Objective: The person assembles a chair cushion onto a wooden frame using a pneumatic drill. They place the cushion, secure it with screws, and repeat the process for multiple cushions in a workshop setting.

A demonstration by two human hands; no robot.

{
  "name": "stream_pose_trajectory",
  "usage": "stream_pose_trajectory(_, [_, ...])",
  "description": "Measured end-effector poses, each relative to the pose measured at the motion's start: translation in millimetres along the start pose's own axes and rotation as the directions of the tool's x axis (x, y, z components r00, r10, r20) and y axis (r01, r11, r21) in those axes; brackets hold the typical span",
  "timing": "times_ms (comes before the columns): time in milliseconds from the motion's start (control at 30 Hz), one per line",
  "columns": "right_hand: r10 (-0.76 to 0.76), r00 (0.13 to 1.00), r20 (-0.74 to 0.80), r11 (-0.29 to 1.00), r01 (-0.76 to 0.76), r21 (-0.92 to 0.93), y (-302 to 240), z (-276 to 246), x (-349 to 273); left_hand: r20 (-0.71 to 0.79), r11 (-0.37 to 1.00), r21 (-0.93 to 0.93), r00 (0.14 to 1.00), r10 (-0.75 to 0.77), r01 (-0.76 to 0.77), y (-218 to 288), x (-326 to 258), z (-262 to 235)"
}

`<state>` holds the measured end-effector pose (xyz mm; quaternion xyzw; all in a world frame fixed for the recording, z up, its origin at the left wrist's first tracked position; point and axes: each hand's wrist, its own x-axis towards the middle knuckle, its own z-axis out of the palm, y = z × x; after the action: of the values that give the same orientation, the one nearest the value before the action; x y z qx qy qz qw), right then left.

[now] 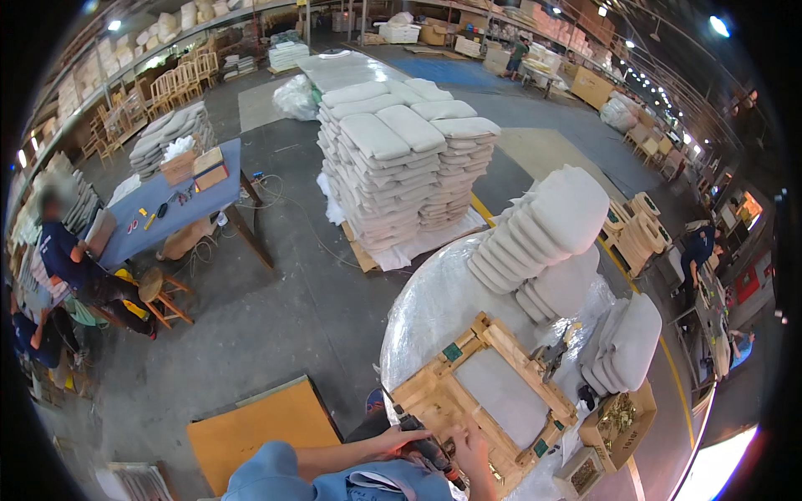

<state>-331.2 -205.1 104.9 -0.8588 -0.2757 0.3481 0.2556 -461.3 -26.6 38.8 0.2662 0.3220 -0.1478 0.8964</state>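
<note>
A power screwdriver (433, 455) with a dark body and a long thin bit lies across the front of my body, its bit pointing up and to the left. My left hand (403, 440) is closed around its front part. Close beside the tool, my right hand (472, 447) has its fingers curled together; what they pinch, if anything, is too small to make out. Just beyond both hands, a wooden frame (508, 344) with green corner patches rests on a round table (426, 305) wrapped in shiny film. A light grey padded panel (501, 392) lies inside the frame.
Grey cushions (543, 221) are stacked behind the frame, and another cushion stack (622, 342) stands to its right. A cardboard box (639, 430) of screws and a smaller box (582, 473) sit at the right. An orange-brown board (267, 434) is at my left.
</note>
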Motion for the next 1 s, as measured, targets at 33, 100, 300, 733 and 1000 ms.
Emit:
stream_pose_trajectory(33, [-0.041,0.998,0.052,0.989,0.048,-0.14,16,10,6,0.008,1.0,0.01,1.0,-0.01,0.01,0,7,2])
stream_pose_trajectory(100, [-0.164,0.985,0.053,0.975,0.17,-0.146,23,20,4,0.043,0.998,0.062,0.998,-0.035,0.032,5,9,4])
stream_pose_trajectory(300, [0.117,0.824,-0.554,0.837,0.218,0.501,-23,24,-38,0.215,0.999,0.046,0.976,-0.034,0.025,6,23,4])
stream_pose_trajectory(733, [0.272,0.735,-0.621,0.367,0.518,0.773,32,83,-76,0.51,0.928,-0.155,0.832,-0.219,0.339,12,0,119])
stream_pose_trajectory(1000, [0.291,0.513,-0.807,0.517,0.626,0.584,-18,60,-87,0.391,0.712,0.695,0.883,-0.262,-0.096,10,20,94])
